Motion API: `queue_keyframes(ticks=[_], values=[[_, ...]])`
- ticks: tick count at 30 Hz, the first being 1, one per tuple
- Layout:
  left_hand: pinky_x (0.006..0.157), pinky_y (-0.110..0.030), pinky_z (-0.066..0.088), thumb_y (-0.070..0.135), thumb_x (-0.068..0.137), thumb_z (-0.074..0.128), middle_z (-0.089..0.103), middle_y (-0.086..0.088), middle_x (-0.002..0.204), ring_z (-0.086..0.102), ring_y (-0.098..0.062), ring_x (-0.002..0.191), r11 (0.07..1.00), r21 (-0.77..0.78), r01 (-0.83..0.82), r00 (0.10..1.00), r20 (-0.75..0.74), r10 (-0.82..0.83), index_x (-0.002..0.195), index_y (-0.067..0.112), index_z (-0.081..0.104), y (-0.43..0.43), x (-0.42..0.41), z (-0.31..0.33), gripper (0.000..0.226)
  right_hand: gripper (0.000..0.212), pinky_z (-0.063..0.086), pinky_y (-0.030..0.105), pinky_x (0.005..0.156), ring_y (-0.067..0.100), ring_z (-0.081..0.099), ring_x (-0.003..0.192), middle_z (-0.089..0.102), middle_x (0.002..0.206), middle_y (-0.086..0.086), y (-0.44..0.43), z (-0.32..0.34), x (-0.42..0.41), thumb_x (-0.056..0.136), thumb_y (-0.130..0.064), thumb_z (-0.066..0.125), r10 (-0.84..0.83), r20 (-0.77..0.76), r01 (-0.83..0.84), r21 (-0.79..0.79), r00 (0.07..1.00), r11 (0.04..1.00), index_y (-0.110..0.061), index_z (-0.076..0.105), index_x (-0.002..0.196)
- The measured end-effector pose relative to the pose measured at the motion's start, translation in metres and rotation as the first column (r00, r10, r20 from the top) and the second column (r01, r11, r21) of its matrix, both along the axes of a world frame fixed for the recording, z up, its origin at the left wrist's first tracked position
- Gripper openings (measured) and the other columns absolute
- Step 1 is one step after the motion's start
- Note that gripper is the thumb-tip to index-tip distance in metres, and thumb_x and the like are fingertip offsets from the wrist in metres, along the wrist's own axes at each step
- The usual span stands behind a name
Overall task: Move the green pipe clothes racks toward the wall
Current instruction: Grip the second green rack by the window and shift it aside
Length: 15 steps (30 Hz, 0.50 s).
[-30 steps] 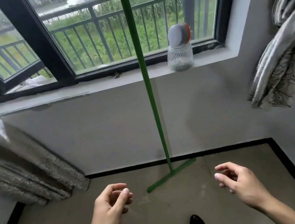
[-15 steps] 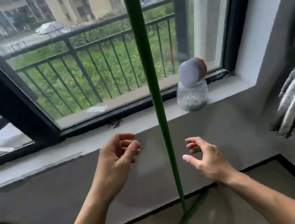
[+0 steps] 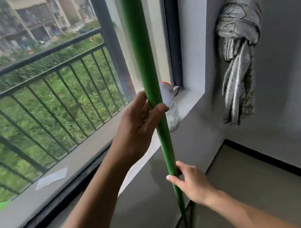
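The green pipe upright of the clothes rack [image 3: 139, 46] stands nearly vertical in the middle of the view, running from the top edge down to the floor near the window wall. My left hand [image 3: 138, 127] is wrapped around the pipe at about mid height, thumb in front. Lower down, my right hand [image 3: 191, 181] grips the same pipe from the right side. The rack's green foot bar [image 3: 192, 218] shows only as a short piece at the floor; the rest of the rack is out of view.
A grey window sill [image 3: 189, 101] with a clear jar [image 3: 173, 116] capped grey and orange sits just behind the pipe. Bundled grey curtain fabric [image 3: 239, 55] hangs on the right wall. The floor corner with black skirting [image 3: 273, 161] lies to the right.
Both hands rose from waist height and closed on the green pipe, left above right. The view has moved closer to the window and turned toward the right corner.
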<state>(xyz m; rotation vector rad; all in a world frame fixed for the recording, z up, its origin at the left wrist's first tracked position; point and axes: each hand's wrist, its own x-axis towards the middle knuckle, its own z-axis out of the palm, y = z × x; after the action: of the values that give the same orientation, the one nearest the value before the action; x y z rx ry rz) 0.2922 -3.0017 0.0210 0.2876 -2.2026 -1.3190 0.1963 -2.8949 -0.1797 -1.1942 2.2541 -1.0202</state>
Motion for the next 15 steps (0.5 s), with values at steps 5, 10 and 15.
queue_keyframes(ticks=[5,10,15], values=[[0.074,-0.035,0.059,0.015,0.092,0.053,0.066,-0.028,0.094,0.07,-0.019,0.081,0.998,0.002,0.064,0.997,-0.037,-0.064,0.11,0.001,0.051,0.0,-0.037,0.006,0.023,0.026,0.045,0.035,0.064,0.023,0.066,0.079,0.055,0.068,-0.011,0.008,0.003,-0.021,0.089,-0.049,0.054,-0.062,-0.098,0.061,-0.015,0.993,0.998,-0.024,0.057,0.094],[0.077,-0.042,0.058,0.023,0.088,0.055,0.067,-0.029,0.091,0.07,-0.03,0.086,0.996,0.035,0.087,0.995,-0.057,-0.085,0.104,-0.003,0.05,0.015,-0.093,0.008,0.03,0.026,0.048,0.037,0.066,0.025,0.066,0.077,0.054,0.062,-0.009,0.028,0.007,-0.066,0.09,-0.048,0.053,-0.14,-0.092,0.138,-0.026,0.986,0.99,-0.024,0.058,0.097],[0.079,-0.045,0.056,0.016,0.092,0.053,0.064,-0.033,0.09,0.067,-0.028,0.08,0.99,0.051,0.13,0.989,-0.074,-0.126,0.103,-0.007,0.048,0.03,-0.153,0.01,0.026,0.026,0.041,0.033,0.063,0.025,0.067,0.082,0.069,0.076,0.0,0.043,0.013,-0.118,0.09,-0.047,0.054,-0.217,-0.102,0.216,-0.025,0.971,0.976,-0.023,0.058,0.1]])
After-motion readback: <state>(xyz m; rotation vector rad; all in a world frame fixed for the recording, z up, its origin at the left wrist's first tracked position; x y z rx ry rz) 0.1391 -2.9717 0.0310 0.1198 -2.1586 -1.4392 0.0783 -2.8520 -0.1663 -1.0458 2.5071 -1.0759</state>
